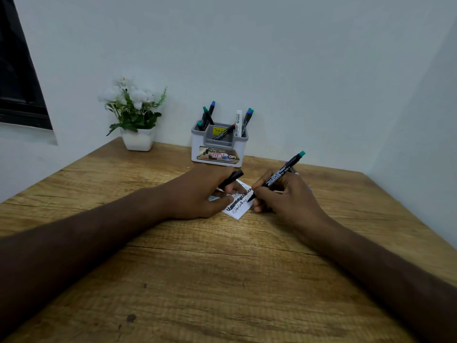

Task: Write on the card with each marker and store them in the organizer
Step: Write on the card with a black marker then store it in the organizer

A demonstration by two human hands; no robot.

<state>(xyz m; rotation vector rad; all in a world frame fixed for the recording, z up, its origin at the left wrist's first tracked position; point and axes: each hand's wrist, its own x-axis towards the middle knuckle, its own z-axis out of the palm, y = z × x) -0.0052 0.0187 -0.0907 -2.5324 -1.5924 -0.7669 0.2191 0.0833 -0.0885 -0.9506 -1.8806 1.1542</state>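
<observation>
A small white card point(238, 211) lies on the wooden table point(222, 280), with lines of dark scribble on it. My right hand point(286, 196) grips a black marker with a green end point(282, 174), its tip touching the card's right edge. My left hand point(205, 194) rests on the card's left part and holds the black marker cap point(232, 179) between thumb and fingers. Behind them stands the grey and white organizer point(218, 152) with several markers upright in its compartments and one lying slanted in the middle tray.
A white pot of white flowers point(137, 120) stands at the back left by the wall. Another marker point(293, 169) lies partly hidden behind my right hand. The walls close the table at the back and right.
</observation>
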